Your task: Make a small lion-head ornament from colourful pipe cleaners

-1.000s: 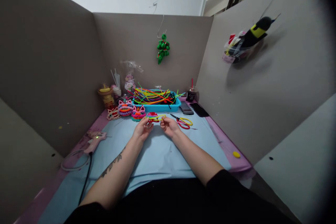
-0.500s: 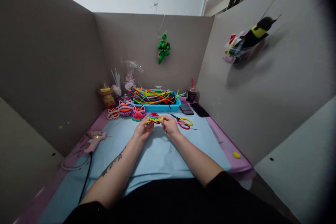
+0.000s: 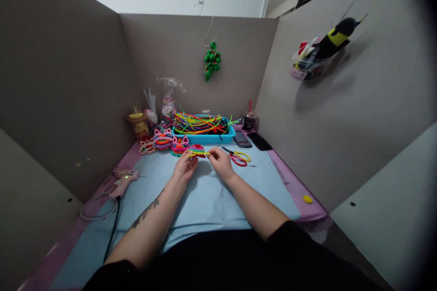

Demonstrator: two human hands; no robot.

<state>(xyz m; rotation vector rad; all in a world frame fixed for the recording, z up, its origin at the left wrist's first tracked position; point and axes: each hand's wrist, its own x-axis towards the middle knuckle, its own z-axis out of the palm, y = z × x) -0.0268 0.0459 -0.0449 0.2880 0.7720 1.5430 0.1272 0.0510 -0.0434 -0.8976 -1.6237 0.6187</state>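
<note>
My left hand [image 3: 185, 168] is closed around the edge of a small multicoloured piece [image 3: 197, 148] that looks made of pipe cleaners, with red, green and pink bands. Across its near side runs a yellow pipe cleaner [image 3: 201, 153]. The fingertips of my right hand [image 3: 221, 163] pinch the right end of this yellow strand, a little apart from the piece. Both hands are raised slightly over the blue table cover. Just beyond my left hand sits a pink and teal animal-face figure [image 3: 180, 145], partly hidden by the piece.
Behind the hands is a blue tray [image 3: 205, 139] heaped with pipe cleaners. Scissors with yellow handles [image 3: 243, 156] and a red-handled pair [image 3: 239, 161] lie right of my right hand. A pink glue gun [image 3: 125, 183] with its cord is at left, and a phone [image 3: 260, 141] lies back right.
My right hand has shifted slightly right, away from the piece, drawing the yellow strand straighter. The piece has tilted and moved slightly left with my left hand.
</note>
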